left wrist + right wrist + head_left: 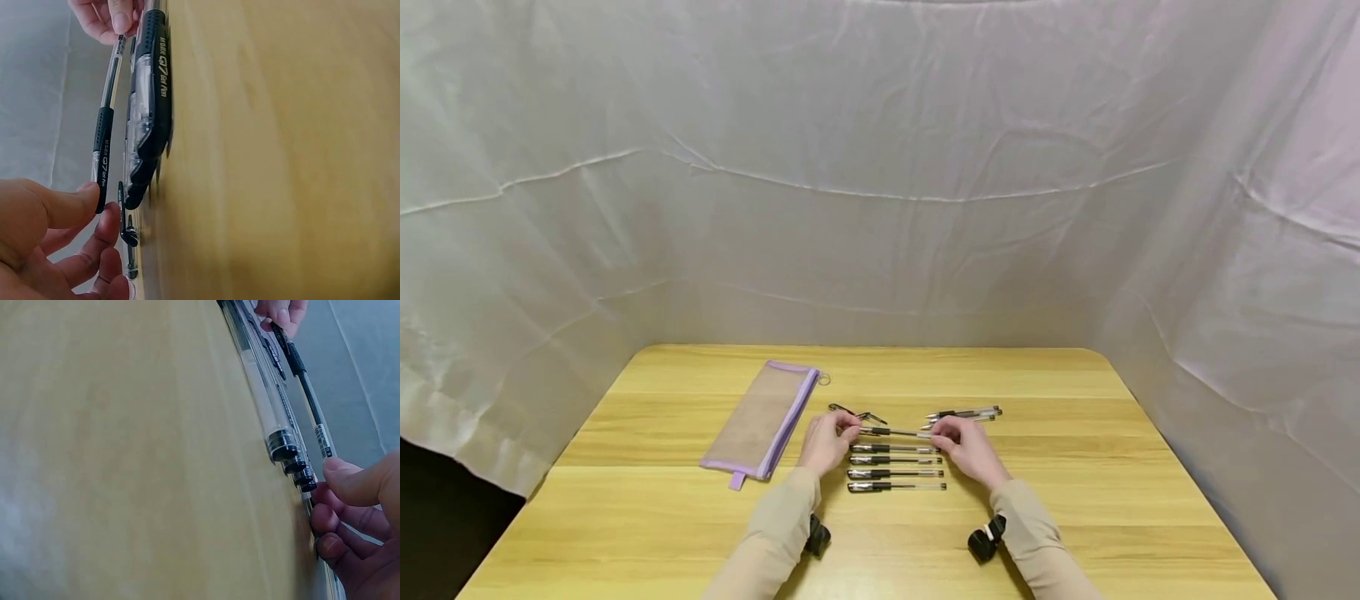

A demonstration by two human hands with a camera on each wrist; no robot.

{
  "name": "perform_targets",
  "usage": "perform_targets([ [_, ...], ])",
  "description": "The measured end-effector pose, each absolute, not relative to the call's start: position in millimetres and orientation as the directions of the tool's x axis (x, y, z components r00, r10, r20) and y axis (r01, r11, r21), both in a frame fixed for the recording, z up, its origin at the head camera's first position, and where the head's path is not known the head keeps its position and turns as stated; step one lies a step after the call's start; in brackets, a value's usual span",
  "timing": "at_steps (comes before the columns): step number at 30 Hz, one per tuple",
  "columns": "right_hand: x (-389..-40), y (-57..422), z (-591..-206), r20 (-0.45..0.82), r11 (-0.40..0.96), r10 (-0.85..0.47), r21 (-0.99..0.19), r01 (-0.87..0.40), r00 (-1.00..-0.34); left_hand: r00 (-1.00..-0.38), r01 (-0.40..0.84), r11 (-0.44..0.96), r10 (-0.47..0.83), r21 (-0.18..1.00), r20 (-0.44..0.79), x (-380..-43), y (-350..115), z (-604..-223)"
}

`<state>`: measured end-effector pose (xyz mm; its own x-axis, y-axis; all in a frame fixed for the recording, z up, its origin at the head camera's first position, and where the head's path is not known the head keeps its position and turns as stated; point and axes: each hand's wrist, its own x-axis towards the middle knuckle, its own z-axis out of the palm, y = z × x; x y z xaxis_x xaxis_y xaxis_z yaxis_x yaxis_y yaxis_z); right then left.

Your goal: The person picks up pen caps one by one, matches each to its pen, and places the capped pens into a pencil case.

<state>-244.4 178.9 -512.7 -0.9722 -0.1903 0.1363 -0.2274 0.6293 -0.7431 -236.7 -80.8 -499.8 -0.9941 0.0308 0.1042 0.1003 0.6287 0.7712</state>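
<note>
A clear gel pen (893,432) with a black cap and grip is held level above the table between both hands. My left hand (829,440) pinches its capped end between thumb and fingers, as the left wrist view also shows. At the other end, by the printed label, my right hand (359,509) pinches the barrel. Nearer to me, several matching pens (880,487) lie in parallel rows, caps to the left. Behind the left hand are more black pens (872,417), partly hidden by it.
To the left lies a flat mesh zip pouch (756,417) with purple trim and a small ring at its far corner. Several loose pens (966,413) lie beyond the right hand. The wooden table (1112,500) ends at grey cloth hanging behind and on both sides.
</note>
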Motion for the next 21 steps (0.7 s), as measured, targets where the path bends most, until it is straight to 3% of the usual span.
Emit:
perform_targets([
  [21,-245.7,180.8,-515.5,0.120,0.640,-0.196,-0.736,-0.220,-0.973,-0.992,0.113,0.695,0.042,0.710,0.117,-232.1,-83.8,-501.3],
])
